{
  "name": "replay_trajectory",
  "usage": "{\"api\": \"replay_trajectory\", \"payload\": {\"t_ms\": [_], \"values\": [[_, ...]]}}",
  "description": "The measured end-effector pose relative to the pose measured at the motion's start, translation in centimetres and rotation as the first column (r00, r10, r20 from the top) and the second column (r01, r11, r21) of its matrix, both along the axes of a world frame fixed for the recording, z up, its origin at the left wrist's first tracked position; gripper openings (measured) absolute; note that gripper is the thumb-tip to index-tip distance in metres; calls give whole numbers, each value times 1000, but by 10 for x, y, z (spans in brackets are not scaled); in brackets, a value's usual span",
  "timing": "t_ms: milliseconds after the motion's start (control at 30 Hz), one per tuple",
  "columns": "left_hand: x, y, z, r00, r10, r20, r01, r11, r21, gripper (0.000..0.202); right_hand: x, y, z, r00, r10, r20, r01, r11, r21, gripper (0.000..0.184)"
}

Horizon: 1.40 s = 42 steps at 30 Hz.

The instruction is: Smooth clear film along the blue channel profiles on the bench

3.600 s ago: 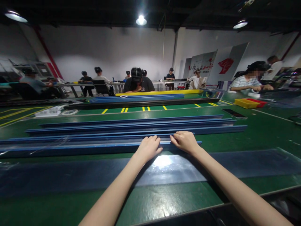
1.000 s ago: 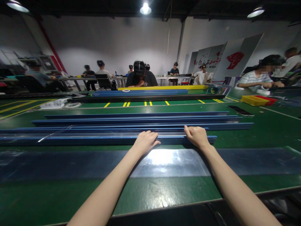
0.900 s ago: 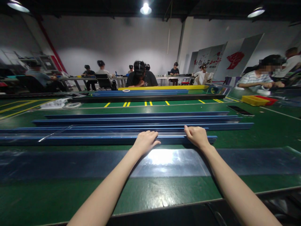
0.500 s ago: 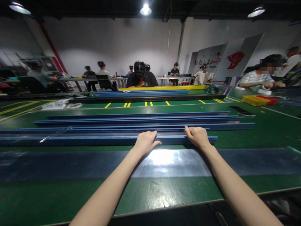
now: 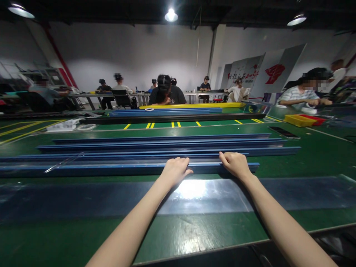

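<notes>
A long blue channel strip [image 5: 111,170] lies crosswise in front of me, its right end just past my right hand. My left hand [image 5: 175,170] is curled over it with the thumb pointing right along the near edge. Further right, my right hand [image 5: 235,164] has its fingers closed over the same strip, thumb on the left side. The fingertips of both hands are hidden behind the strip. Nearer to me, under my forearms, a wide clear plastic strip [image 5: 208,198] lies flat and reflects the lamp. A thin clear piece [image 5: 63,162] rests slantwise across the blue strip's left part.
More blue strips [image 5: 155,141] lie parallel behind. A phone [image 5: 283,132], a yellow bin [image 5: 299,120] and a red bin [image 5: 315,119] are at the right. Beyond are a black strip [image 5: 172,118] and a yellow strip [image 5: 194,105]. Co-workers sit around the room.
The view has tilted and shifted slightly. My left hand sits a little further right, closer to my right hand. Both hands stay closed on the blue strip, which has barely moved.
</notes>
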State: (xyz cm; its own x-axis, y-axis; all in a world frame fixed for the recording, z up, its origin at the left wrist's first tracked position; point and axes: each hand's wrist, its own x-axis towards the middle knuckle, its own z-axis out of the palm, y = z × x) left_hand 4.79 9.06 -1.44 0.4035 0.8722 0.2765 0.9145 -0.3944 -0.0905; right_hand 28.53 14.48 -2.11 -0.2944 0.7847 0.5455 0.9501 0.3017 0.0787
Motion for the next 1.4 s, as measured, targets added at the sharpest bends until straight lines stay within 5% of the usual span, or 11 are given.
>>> {"api": "replay_trajectory", "payload": {"t_ms": [433,833,1400], "values": [[-25,-6,2,997,-62,-51,65,997,49,27,-4,0,13,995,-27,100,42,988,-149,53],[-40,-9,-6,1000,1,-26,2,994,110,30,-64,-8,22,986,80,145,-57,986,-157,52],[-43,-8,-10,999,7,-32,-3,989,148,30,-69,-16,5,1000,1,-5,-1,996,-84,51]]}}
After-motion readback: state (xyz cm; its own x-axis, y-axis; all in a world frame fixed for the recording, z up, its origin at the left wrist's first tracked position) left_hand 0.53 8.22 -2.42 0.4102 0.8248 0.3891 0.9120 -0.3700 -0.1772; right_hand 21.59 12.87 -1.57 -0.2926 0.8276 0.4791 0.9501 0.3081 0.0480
